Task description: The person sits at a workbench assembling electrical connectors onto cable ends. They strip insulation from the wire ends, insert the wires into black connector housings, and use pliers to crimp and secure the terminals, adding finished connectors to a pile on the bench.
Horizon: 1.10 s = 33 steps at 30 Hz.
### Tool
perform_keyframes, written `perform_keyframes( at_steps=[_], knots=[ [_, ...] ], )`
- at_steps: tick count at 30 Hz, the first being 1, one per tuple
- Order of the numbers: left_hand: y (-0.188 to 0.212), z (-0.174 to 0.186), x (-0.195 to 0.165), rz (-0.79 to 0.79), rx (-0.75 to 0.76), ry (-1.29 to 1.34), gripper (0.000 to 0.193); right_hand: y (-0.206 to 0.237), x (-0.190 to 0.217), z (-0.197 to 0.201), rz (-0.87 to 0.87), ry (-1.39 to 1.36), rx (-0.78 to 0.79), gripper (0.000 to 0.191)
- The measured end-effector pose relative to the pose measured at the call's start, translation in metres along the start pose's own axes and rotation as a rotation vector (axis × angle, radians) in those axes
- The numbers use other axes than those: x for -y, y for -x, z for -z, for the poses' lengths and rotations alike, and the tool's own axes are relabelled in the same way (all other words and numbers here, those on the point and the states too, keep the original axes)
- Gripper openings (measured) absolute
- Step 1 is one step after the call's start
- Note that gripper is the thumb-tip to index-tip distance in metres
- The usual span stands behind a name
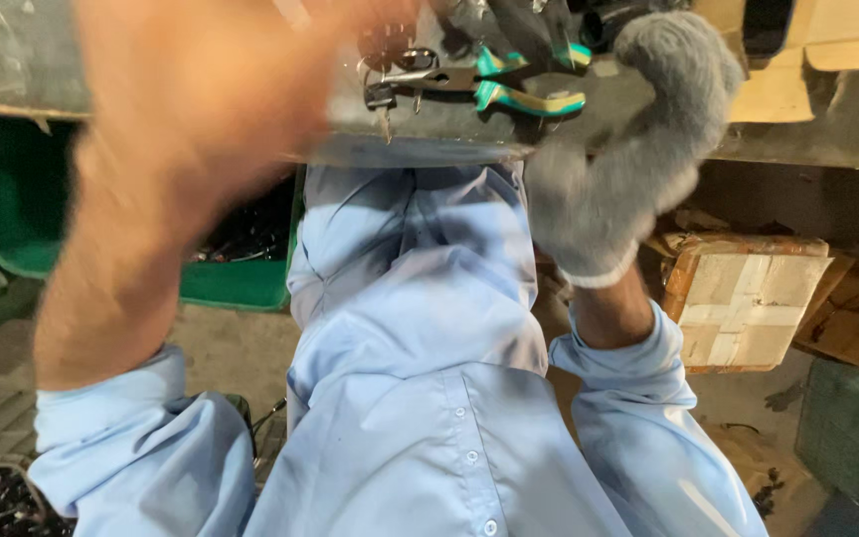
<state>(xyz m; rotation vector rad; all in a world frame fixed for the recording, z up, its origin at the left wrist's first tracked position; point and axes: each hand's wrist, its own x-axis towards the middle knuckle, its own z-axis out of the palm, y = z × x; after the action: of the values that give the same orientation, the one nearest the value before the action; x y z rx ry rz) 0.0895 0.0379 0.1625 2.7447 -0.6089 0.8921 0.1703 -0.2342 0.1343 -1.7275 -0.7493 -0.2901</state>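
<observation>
Work appears unfinished: green-handled pliers (509, 85) lie on the counter (12, 60) between both hands, gloved right hand (613, 174) curled, apparently empty; blurred left hand (211, 89) grip indeterminate.

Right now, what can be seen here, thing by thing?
Pliers: one pair, teal and yellow handles, on the bench edge.
Bench: one, grey metal, across the top.
Bin: one, green, under the bench at left.
Taped cardboard box: one, brown, lower right.
Shirt: one, light blue, centre.
Left hand: bare, blurred, raised at the bench.
Right hand: grey knit glove, by the pliers.
</observation>
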Motion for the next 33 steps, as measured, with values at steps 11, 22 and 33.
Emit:
perform_keyframes(
  at_steps=[11,22,33],
  knots=[
    [0.02,0.022,-0.081,0.855,0.055,0.973,0.034,0.025,0.039,0.036,-0.679,-0.082,0.723,0.024],
    [0.065,-0.002,-0.095,0.8,-0.134,0.964,0.027,0.047,0.032,0.008,-0.55,0.025,0.821,0.042],
    [0.107,-0.013,-0.088,1.047,-0.877,1.397,0.041,0.053,0.017,-0.001,-0.444,-0.021,0.735,0.023]
  ],
)
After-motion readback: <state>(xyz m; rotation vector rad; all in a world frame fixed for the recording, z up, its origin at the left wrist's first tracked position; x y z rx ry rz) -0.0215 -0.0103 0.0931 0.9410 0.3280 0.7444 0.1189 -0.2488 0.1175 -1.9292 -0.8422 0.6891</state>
